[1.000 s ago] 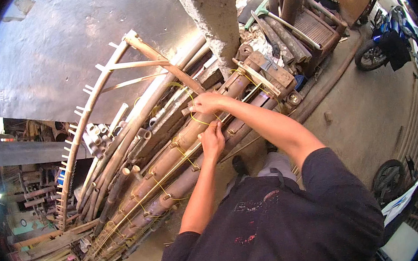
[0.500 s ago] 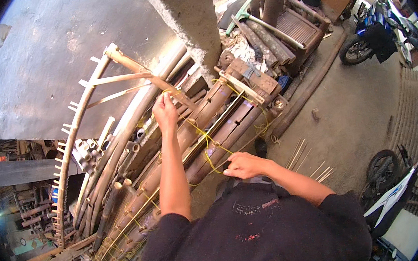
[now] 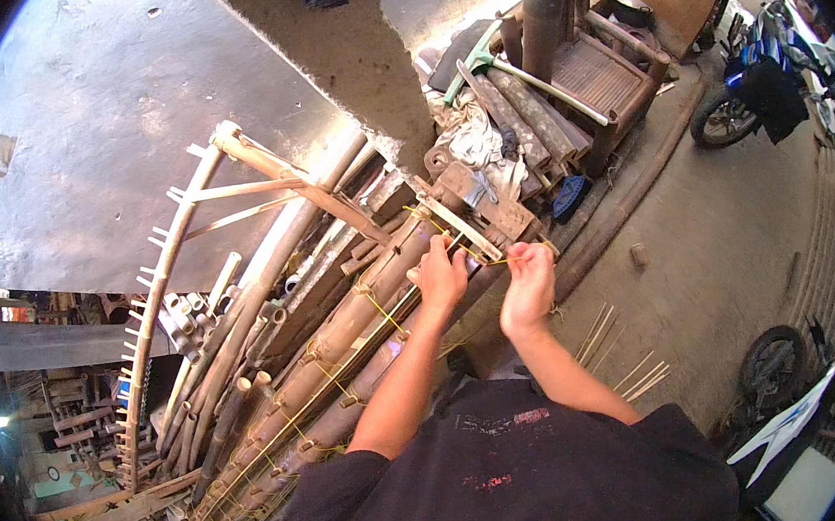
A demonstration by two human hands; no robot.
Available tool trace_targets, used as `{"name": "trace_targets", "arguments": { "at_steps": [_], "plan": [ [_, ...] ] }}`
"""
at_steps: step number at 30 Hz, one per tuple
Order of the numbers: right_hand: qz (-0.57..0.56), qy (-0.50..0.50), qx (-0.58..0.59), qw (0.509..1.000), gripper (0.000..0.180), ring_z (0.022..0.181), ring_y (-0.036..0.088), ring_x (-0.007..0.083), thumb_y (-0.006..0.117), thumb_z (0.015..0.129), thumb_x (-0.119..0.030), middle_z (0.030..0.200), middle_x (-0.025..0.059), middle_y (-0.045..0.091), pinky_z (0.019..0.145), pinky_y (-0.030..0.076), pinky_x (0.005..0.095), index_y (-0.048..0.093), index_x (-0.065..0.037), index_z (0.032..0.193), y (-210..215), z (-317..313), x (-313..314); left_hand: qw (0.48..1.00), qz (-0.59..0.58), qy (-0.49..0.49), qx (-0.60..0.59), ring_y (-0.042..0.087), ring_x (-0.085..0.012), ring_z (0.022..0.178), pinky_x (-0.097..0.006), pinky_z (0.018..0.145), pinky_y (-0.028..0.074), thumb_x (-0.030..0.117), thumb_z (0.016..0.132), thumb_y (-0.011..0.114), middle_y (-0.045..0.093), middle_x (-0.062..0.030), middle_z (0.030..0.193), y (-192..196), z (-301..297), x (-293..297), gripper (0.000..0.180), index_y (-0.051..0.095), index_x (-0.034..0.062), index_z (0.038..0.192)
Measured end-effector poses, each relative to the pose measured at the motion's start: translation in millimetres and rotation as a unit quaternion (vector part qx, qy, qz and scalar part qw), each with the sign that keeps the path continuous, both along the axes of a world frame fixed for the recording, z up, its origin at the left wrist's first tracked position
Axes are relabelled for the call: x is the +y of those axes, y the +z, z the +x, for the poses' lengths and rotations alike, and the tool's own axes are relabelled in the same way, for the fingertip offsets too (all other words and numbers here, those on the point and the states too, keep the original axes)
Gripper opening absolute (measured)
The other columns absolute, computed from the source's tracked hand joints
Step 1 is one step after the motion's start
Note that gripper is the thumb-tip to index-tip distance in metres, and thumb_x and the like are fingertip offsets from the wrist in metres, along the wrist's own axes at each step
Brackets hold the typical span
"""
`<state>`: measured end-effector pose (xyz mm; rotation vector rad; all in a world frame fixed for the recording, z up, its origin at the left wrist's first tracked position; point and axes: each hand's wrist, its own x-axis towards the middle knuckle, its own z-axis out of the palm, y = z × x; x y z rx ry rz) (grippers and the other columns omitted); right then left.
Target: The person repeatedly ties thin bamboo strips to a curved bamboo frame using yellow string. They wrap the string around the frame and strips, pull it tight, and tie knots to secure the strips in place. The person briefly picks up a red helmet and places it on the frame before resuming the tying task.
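Two long bamboo poles (image 3: 350,315) lie side by side, slanting from lower left to upper right. Yellow cord (image 3: 382,309) is wound around them in several places. At their far end a short pale wooden crosspiece (image 3: 460,228) lies across. Just in front of it my left hand (image 3: 442,276) is closed on the cord over the poles. To its right my right hand (image 3: 528,285) is raised and pinches the same cord, which runs in a short stretch between both hands. My fingers partly hide the cord and the pole ends.
Left of the poles stands a curved pegged bamboo frame (image 3: 164,213) beside stacked bamboo. A concrete pillar (image 3: 349,66) rises ahead. Beyond the poles lie wood pieces, cloth (image 3: 466,135) and a bamboo chair (image 3: 596,78). A motorcycle (image 3: 762,77) stands far right; thin sticks (image 3: 640,377) lie on the floor.
Both hands have moved toward the far end of the poles and come close together. My left hand went right and down, my right hand up and right; the cord's loose loop is gone.
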<state>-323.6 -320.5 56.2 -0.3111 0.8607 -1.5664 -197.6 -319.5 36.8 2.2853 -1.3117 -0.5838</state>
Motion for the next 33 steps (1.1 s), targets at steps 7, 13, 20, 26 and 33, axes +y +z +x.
{"name": "trace_targets", "arguments": {
  "at_steps": [7,13,20,26,33],
  "plan": [
    [-0.491,0.57,0.622,0.217,0.034,0.089,0.066,0.0351,0.055,0.09,-0.034,0.09,0.0083,0.07,0.075,0.049,0.0498,0.069,-0.017,0.116,94.0,112.0,-86.7,0.991,-0.122,0.009,-0.058,0.059,-0.0377,0.093,-0.048,0.087,0.036,0.028,0.094,0.058,0.066,-0.015,0.09,-57.9,1.1,10.5,0.023,0.064,0.0084,0.104],
    [-0.413,0.582,0.534,0.453,0.047,0.087,0.064,0.0374,0.045,0.097,-0.041,0.091,0.0187,0.069,0.078,0.047,0.05,0.069,-0.003,0.086,40.1,117.2,-156.7,0.987,-0.146,0.064,-0.018,0.061,-0.0312,0.091,-0.046,0.08,0.031,0.027,0.094,0.057,0.068,-0.0123,0.088,-21.8,-13.4,-0.3,0.02,0.068,0.0112,0.099],
    [-0.498,0.559,0.482,0.456,0.042,0.067,0.058,0.0388,0.054,0.097,-0.028,0.061,0.0197,0.055,0.073,0.046,0.0469,0.055,-0.001,0.064,-22.2,-88.4,-54.6,0.986,-0.141,0.091,-0.014,0.063,-0.0226,0.089,-0.043,0.084,0.036,0.029,0.096,0.058,0.069,-0.009,0.088,-18.8,-20.1,-5.0,0.02,0.069,0.0124,0.097],
    [-0.418,0.563,0.482,0.525,0.046,0.067,0.058,0.0386,0.055,0.095,-0.033,0.063,0.021,0.057,0.087,0.046,0.0436,0.058,-0.004,0.059,-17.7,-78.8,-26.4,0.851,-0.379,0.092,0.352,0.049,-0.0064,0.064,-0.024,0.059,0.04,0.022,0.101,0.055,0.057,0.0001,0.072,33.2,53.4,-69.8,0.02,0.062,0.0041,0.095],
    [-0.415,0.474,0.599,0.494,0.043,0.075,0.06,0.0325,0.054,0.098,-0.034,0.067,0.0119,0.062,0.098,0.042,0.0429,0.062,-0.007,0.066,-7.6,-69.9,28.4,0.981,-0.134,0.108,-0.084,0.063,-0.0469,0.091,-0.055,0.081,0.048,0.029,0.095,0.051,0.067,-0.0258,0.091,-47.4,123.9,-105.0,0.027,0.063,0.0052,0.098]
  ]
}}
